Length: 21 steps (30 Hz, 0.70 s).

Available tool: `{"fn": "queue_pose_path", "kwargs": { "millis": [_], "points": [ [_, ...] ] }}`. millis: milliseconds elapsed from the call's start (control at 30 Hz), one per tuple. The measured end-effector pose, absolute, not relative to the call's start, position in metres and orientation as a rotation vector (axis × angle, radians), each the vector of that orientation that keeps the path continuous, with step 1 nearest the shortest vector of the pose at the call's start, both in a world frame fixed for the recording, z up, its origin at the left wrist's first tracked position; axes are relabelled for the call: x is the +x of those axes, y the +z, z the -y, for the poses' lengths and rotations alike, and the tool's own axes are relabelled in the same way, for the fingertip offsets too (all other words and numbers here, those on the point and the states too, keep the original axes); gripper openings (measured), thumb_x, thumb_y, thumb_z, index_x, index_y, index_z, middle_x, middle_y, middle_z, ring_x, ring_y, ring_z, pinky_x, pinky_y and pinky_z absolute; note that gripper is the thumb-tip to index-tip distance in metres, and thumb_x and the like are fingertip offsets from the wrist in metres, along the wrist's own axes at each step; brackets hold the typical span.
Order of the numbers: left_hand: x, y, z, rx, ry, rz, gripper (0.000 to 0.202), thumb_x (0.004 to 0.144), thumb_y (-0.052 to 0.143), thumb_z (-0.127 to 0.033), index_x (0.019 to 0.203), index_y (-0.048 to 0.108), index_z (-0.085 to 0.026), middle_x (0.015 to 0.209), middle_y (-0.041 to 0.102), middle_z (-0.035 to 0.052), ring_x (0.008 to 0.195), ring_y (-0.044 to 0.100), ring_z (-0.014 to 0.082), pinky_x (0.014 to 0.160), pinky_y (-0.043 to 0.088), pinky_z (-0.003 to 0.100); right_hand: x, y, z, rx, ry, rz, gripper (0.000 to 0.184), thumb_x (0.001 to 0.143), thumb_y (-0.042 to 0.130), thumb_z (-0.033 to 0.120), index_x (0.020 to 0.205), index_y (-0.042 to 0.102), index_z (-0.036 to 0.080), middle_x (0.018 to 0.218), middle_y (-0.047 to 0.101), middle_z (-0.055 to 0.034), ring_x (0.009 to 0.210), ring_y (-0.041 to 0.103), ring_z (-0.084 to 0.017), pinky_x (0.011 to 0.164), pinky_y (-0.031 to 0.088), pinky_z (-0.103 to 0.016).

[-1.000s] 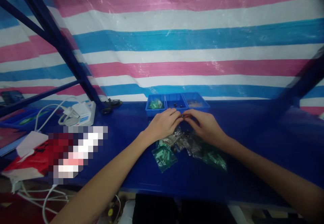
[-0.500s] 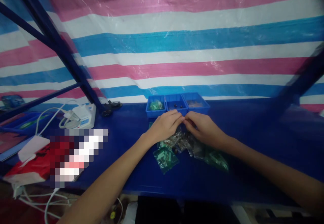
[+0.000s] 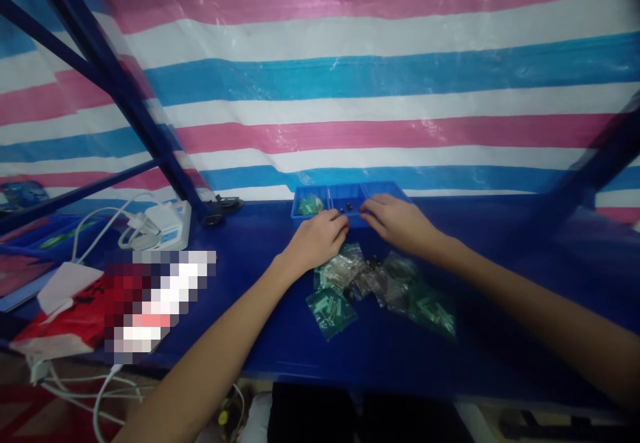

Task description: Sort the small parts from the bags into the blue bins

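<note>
My left hand (image 3: 319, 235) is at the front of a blue three-compartment tray (image 3: 313, 217), its fingers curled together. Whatever those fingers hold, if anything, is too small or hidden. My right hand (image 3: 397, 219) reaches over the tray's right side with its fingers bent and close together; their contents cannot be made out. The left compartment has small green bags (image 3: 311, 204), and the middle one a few tiny black pieces (image 3: 349, 206). Below the hands lie clear bags (image 3: 345, 266) of small parts, a green-tinted bag (image 3: 331, 313) with pale strips and metal pieces, and another green bag (image 3: 433, 313).
Everything sits on a blue table (image 3: 280, 343). To the left are a white power strip (image 3: 175, 226) with cables, a red package (image 3: 75, 316) and another blue tray (image 3: 65, 239). A blue metal frame (image 3: 135, 119) stands before a striped sheet (image 3: 350, 83).
My hands have parted from their meeting point above the bags. The left moved slightly left, the right up and rightward over the tray. More of the clear bags now shows.
</note>
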<state>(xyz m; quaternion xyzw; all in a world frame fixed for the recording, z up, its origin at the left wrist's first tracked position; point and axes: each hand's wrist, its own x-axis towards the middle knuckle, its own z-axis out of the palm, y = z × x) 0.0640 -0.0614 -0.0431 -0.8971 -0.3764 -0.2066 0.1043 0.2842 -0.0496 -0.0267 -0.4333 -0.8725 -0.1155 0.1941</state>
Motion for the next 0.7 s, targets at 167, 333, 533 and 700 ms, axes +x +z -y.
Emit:
{"fn": "queue_pose_path", "kwargs": {
  "millis": [167, 333, 533, 700],
  "points": [
    [0.066, -0.046, 0.061, -2.682, -0.590, 1.058, 0.028, 0.105, 0.038, -0.029, 0.105, 0.063, -0.016, 0.097, 0.062, 0.0073, 0.090, 0.061, 0.0203, 0.069, 0.049, 0.032, 0.301, -0.042, 0.082, -1.045, 0.143, 2.554, 0.016, 0.094, 0.054, 0.022, 0.094, 0.070, 0.022, 0.089, 0.071, -0.0048, 0.082, 0.064, -0.021, 0.072, 0.044, -0.033],
    [0.068, -0.048, 0.063, -2.693, -0.593, 1.032, 0.027, 0.105, 0.038, -0.029, 0.103, 0.062, -0.017, 0.095, 0.062, 0.0071, 0.089, 0.060, 0.0198, 0.069, 0.048, 0.031, 0.303, -0.051, 0.084, -1.046, 0.115, 2.621, 0.018, 0.096, 0.053, 0.021, 0.091, 0.071, 0.022, 0.088, 0.068, -0.0056, 0.079, 0.062, -0.020, 0.069, 0.043, -0.032],
    [0.069, -0.048, 0.064, -2.701, -0.591, 1.031, 0.026, 0.105, 0.037, -0.028, 0.107, 0.061, -0.017, 0.098, 0.062, 0.0070, 0.094, 0.061, 0.0200, 0.073, 0.049, 0.030, 0.304, -0.042, 0.088, -1.008, 0.213, 2.639, 0.017, 0.095, 0.055, 0.021, 0.096, 0.072, 0.024, 0.092, 0.069, -0.0048, 0.085, 0.063, -0.022, 0.073, 0.045, -0.033],
    [0.068, -0.047, 0.063, -2.705, -0.616, 1.039, 0.026, 0.105, 0.038, -0.028, 0.110, 0.061, -0.017, 0.100, 0.062, 0.0070, 0.095, 0.060, 0.0200, 0.074, 0.050, 0.031, 0.304, -0.047, 0.087, -0.987, 0.163, 2.679, 0.015, 0.094, 0.058, 0.022, 0.088, 0.072, 0.022, 0.088, 0.068, -0.0056, 0.083, 0.062, -0.022, 0.073, 0.043, -0.034]
  ]
}}
